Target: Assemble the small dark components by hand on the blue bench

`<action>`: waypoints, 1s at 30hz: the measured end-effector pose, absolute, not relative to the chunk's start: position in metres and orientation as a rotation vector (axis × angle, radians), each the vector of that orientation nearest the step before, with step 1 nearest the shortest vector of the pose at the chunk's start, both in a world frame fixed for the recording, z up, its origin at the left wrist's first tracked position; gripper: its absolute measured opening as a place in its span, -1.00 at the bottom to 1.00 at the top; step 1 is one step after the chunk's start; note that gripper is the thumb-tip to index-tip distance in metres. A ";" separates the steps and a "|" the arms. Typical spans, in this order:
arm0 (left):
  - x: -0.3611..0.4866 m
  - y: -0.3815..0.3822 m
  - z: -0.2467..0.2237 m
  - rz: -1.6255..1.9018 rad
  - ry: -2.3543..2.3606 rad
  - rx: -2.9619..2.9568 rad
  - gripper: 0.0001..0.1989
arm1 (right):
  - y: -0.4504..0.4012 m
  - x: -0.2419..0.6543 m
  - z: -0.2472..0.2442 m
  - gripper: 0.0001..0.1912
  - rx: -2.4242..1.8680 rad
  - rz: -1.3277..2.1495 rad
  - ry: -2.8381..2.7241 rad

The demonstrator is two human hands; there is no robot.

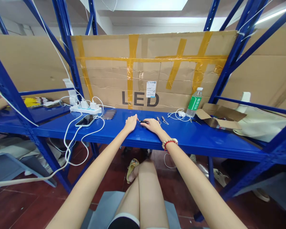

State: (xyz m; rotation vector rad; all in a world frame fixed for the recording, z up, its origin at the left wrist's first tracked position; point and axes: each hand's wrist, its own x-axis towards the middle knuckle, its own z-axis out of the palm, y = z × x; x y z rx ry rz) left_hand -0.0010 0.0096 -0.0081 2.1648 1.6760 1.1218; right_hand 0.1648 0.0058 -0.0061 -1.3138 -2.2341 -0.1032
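Bare forearms (95,170) come up from the bottom corners, over crossed legs (143,187) and a grey-blue stool (102,206), to a blue table (193,140). Near its front edge the right hand (153,126), with a beaded bracelet (169,144) at its wrist, grips a slim black item (144,122), which points toward the left hand (130,124). That left hand has its fingers drawn together just beside the item's end; whether they pinch anything is too small to tell. Handling of the black item looks under way rather than finished, since it is in the fingers and not set down. Just beyond the right hand lie two small metal pieces (165,120) with wire loops, untouched; whether they are done or waiting cannot be told. Toward the left, white cables (19,181) run over the edge from a phone (85,120) and a power strip (85,109); their slack, near the left forearm, seems the likeliest snag. A pixelated brownish object (109,114) lies beside the strip. Farther right are a coiled charger cable (178,114), an upright bottle (194,103) and an open carton (220,117), well apart from the hands. Behind everything stands a taped cardboard panel (109,76) marked LED.
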 end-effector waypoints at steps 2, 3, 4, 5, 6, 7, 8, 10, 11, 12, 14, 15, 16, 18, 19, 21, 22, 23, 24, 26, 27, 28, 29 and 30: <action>-0.001 0.010 -0.008 1.121 1.676 2.167 -0.41 | 0.006 0.165 -0.006 -0.64 -1.312 -0.100 -2.235; -0.001 0.010 -0.008 1.120 1.676 2.168 -0.41 | 0.006 0.165 -0.006 -0.65 -1.312 -0.098 -2.234; -0.001 0.010 -0.008 1.120 1.676 2.169 -0.41 | 0.006 0.165 -0.006 -0.65 -1.313 -0.095 -2.232; -0.001 0.010 -0.009 1.120 1.677 2.169 -0.41 | 0.005 0.165 -0.006 -0.66 -1.315 -0.094 -2.230; -0.001 0.011 -0.009 1.120 1.679 2.169 -0.41 | 0.005 0.164 -0.005 -0.66 -1.317 -0.092 -2.228; -0.001 0.011 -0.009 1.119 1.682 2.168 -0.41 | 0.004 0.164 -0.005 -0.66 -1.320 -0.091 -2.227; -0.001 0.012 -0.009 1.118 1.684 2.167 -0.42 | 0.004 0.164 -0.005 -0.65 -1.324 -0.091 -2.225; -0.002 0.012 -0.009 1.114 1.687 2.165 -0.42 | 0.002 0.163 -0.004 -0.64 -1.329 -0.089 -2.221; -0.002 0.012 -0.009 1.112 1.687 2.164 -0.43 | 0.001 0.163 -0.004 -0.63 -1.332 -0.087 -2.218; -0.002 0.012 -0.009 1.110 1.687 2.164 -0.43 | 0.001 0.163 -0.004 -0.62 -1.334 -0.085 -2.214; -0.002 0.012 -0.009 1.107 1.684 2.162 -0.43 | 0.000 0.163 -0.003 -0.62 -1.336 -0.080 -2.207; -0.002 0.011 -0.009 1.107 1.683 2.161 -0.43 | 0.000 0.163 -0.003 -0.62 -1.335 -0.079 -2.205; -0.002 0.011 -0.009 1.107 1.682 2.159 -0.43 | 0.000 0.163 -0.004 -0.63 -1.333 -0.078 -2.205; -0.001 0.010 -0.009 1.109 1.686 2.152 -0.43 | 0.001 0.163 -0.004 -0.64 -1.325 -0.077 -2.209; -0.001 0.009 -0.008 1.111 1.690 2.146 -0.43 | 0.002 0.164 -0.004 -0.65 -1.322 -0.076 -2.212; 0.000 0.009 -0.008 1.117 1.700 2.131 -0.41 | 0.003 0.164 -0.005 -0.65 -1.321 -0.076 -2.218; 0.000 0.009 -0.008 1.119 1.703 2.125 -0.41 | 0.004 0.164 -0.005 -0.64 -1.323 -0.076 -2.220; 0.000 0.009 -0.008 1.119 1.704 2.122 -0.41 | 0.004 0.164 -0.005 -0.63 -1.326 -0.076 -2.222; 0.000 0.009 -0.008 1.118 1.702 2.121 -0.41 | 0.004 0.164 -0.005 -0.63 -1.330 -0.075 -2.224; 0.000 0.009 -0.008 1.114 1.698 2.123 -0.42 | 0.005 0.164 -0.004 -0.62 -1.335 -0.071 -2.225; 0.000 0.009 -0.007 1.112 1.698 2.124 -0.42 | 0.004 0.164 -0.004 -0.62 -1.337 -0.069 -2.224; 0.000 0.009 -0.007 1.111 1.699 2.124 -0.42 | 0.004 0.164 -0.004 -0.62 -1.337 -0.067 -2.223; 0.000 0.009 -0.007 1.109 1.701 2.124 -0.42 | 0.004 0.164 -0.004 -0.63 -1.337 -0.066 -2.220; 0.000 0.008 -0.007 1.106 1.703 2.124 -0.42 | 0.004 0.164 -0.004 -0.63 -1.337 -0.065 -2.216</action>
